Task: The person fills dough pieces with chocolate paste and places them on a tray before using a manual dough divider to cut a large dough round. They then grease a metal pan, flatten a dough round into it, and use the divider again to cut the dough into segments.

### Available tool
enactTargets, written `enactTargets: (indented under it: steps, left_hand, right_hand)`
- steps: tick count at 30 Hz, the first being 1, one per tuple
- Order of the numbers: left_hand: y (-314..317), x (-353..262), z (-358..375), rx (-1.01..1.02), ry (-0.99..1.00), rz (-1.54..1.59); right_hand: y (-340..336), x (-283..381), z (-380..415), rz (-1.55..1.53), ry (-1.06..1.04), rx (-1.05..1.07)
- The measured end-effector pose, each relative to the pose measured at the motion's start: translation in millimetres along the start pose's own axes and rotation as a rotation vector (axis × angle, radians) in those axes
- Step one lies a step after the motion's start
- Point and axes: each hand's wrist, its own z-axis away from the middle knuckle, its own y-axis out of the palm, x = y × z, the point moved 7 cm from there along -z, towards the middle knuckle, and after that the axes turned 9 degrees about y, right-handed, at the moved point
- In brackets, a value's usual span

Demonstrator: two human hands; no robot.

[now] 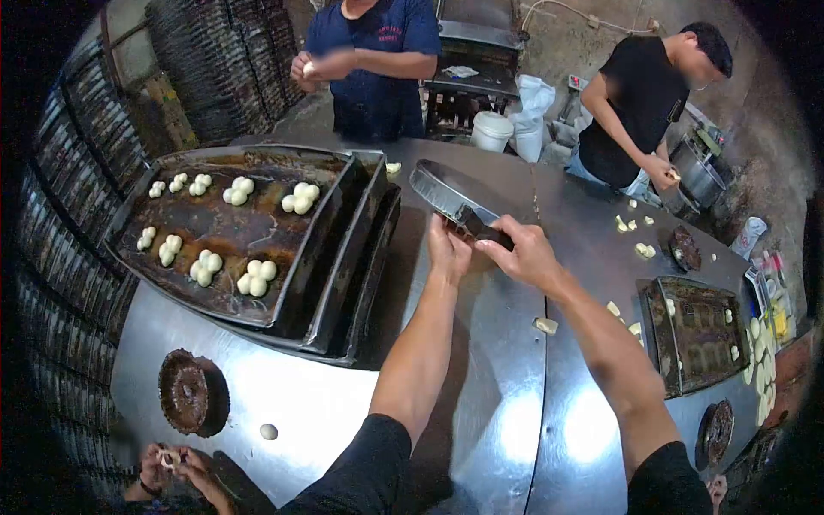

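Over the middle of the steel table, my left hand (pixel 449 251) and my right hand (pixel 522 252) come together, both closed on the dark lower end of a shiny metal piece with a curved rim (pixel 446 193). It is tilted up, its far end pointing away from me to the left. My right fingers grip a dark flat block (pixel 487 230) at its near end; my left fingers wrap its underside. I cannot tell what kind of thing it is. To the left, a stack of dark baking trays (pixel 343 249) bears several clusters of white dough balls (pixel 256 277) on top.
A filled brown dish (pixel 190 393) and one dough ball (pixel 269 432) lie front left. Dough pieces (pixel 546 325) and another tray (pixel 697 335) are on the right. Two people (pixel 369 69) (pixel 639 103) work dough across the table; other hands (pixel 176 468) show at the lower left.
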Motion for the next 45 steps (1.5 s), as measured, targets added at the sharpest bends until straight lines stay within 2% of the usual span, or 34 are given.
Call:
enactTargets:
  steps: [5,7,8,10,11,14,18,20,21,22,24,28,30,32,34,35,38,39,40,42,43,45]
  left_hand:
    - [-70,22,-4,-0.053,-0.063,-0.029]
    - [-63,16,14,0.006,0.053,-0.502]
    - [-65,13,17,-0.01,0.047,-0.51]
    - [-60,0,17,0.007,0.169,-0.963]
    - [-52,-3,21,-0.004,0.158,-0.971]
    - [27,-12,61,0.503,0.964,-1.943]
    - [42,37,16,0.861,0.932,-1.768]
    - [42,50,1,0.967,0.584,-1.844]
    - [33,65,-3,1.159,0.303,-2.199]
    - [30,66,-3,1.165,0.303,-2.2]
    - [39,68,15,1.315,0.89,-2.272]
    - [67,51,5,1.163,0.838,-2.295]
    - [84,40,-17,0.938,0.703,-2.094]
    - [64,39,-44,0.932,0.736,-2.11]
    - [43,29,-57,0.866,1.042,-2.251]
    - [45,26,-59,0.862,0.747,-2.35]
    - [81,27,-17,0.957,0.652,-2.346]
    - [76,49,-21,1.095,0.638,-2.176]
    - [67,69,-25,1.091,0.635,-2.176]
    - [75,102,0,1.515,0.794,-2.229]
    - [65,105,-1,1.512,0.792,-2.231]
    - [38,110,-12,1.342,0.348,-1.665]
  right_hand:
    - [41,-33,3,0.103,-0.013,0.131]
    - [53,-38,6,0.156,-0.01,0.186]
    - [57,-38,7,0.164,-0.058,0.18]
    - [59,-38,4,0.159,-0.095,0.179]
    - [58,-37,2,0.205,-0.093,0.192]
    - [47,-39,-22,0.18,-0.058,0.222]
    - [5,-21,-57,0.086,-0.083,0.111]
    - [-10,-33,-76,0.052,0.014,0.142]
    - [-16,-29,-77,-0.085,0.07,0.177]
    - [-21,-26,-77,-0.147,0.122,0.199]
    - [-28,-35,-83,-0.101,0.124,0.155]
    - [-30,-38,-73,-0.099,0.133,0.139]
    - [-23,-37,-66,-0.16,0.134,0.155]
    - [-23,-31,-60,-0.16,0.105,0.144]
    - [-26,-28,-58,-0.125,0.105,0.119]
    - [-26,-31,-59,-0.125,0.107,0.119]
    - [-29,-31,-61,-0.048,0.0,0.075]
    - [-27,-28,-62,-0.035,0.005,0.076]
    - [-25,-27,-62,-0.023,0.01,0.08]
    - [-21,-27,-61,-0.024,0.018,0.101]
    - [-18,-27,-61,-0.03,0.029,0.117]
    - [-19,-24,-66,0.0,-0.017,0.099]
